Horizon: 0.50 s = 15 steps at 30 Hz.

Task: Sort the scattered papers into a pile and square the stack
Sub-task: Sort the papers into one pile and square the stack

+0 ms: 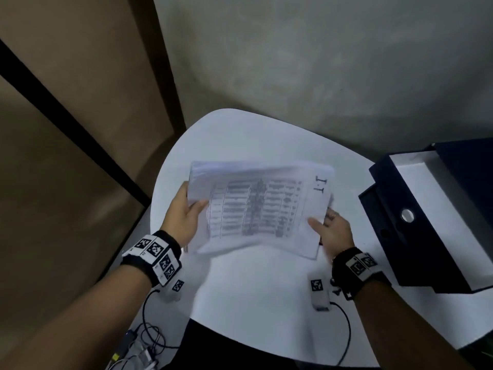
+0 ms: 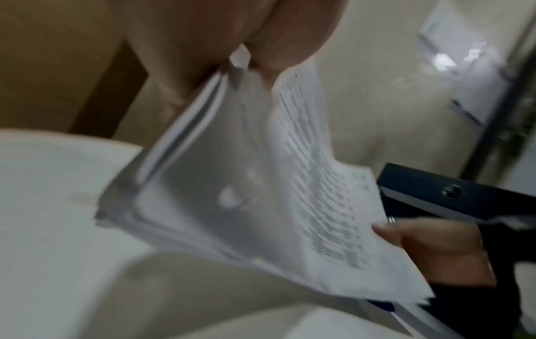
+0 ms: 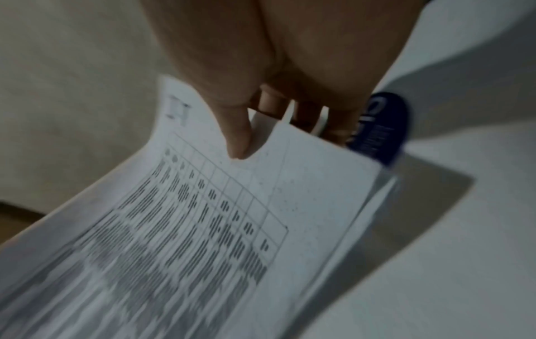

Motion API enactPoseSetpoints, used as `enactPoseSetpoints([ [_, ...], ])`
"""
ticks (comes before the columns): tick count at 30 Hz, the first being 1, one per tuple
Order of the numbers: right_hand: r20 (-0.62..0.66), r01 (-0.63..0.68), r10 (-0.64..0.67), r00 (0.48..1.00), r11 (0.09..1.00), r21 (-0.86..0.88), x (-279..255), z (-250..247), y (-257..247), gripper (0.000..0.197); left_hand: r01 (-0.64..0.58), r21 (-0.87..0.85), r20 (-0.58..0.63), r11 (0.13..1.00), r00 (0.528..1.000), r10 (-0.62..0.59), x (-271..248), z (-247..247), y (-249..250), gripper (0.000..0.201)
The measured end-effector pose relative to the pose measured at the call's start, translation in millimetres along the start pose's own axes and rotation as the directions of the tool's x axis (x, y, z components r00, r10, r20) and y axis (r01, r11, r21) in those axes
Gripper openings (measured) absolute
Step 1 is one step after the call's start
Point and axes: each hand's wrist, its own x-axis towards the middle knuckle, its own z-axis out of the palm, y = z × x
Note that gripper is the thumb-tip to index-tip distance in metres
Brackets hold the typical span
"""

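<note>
A stack of white papers with a printed table on the top sheet hangs tilted above the white table, held from both ends. My left hand grips its left edge, thumb on top, fingers hidden underneath. My right hand grips the right near corner, thumb lying on the top sheet. In the left wrist view the stack fans slightly, its sheets uneven at the lower corner. The right wrist view shows my thumb pressing the printed page, fingers under the stack.
An open dark-blue box file with a white inside lies at the table's right edge, close to my right hand. Cables hang below the table's near left rim. A grey wall stands behind; brown panels at left.
</note>
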Motion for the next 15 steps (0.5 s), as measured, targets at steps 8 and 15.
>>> enactPoseSetpoints([
  [8,-0.154,0.234,-0.265,0.952,0.953,-0.194,-27.5,36.2,-7.8,0.013,-0.005,-0.018,-0.211,1.000,0.977,0.001,-13.5,31.5,-4.1,0.029],
  [15,-0.195,0.217,-0.269,0.943,0.943,-0.252,-14.3,24.7,-5.2,0.031,0.190,0.021,-0.258,0.982,0.949,-0.179,19.4,12.6,-19.6,0.031],
])
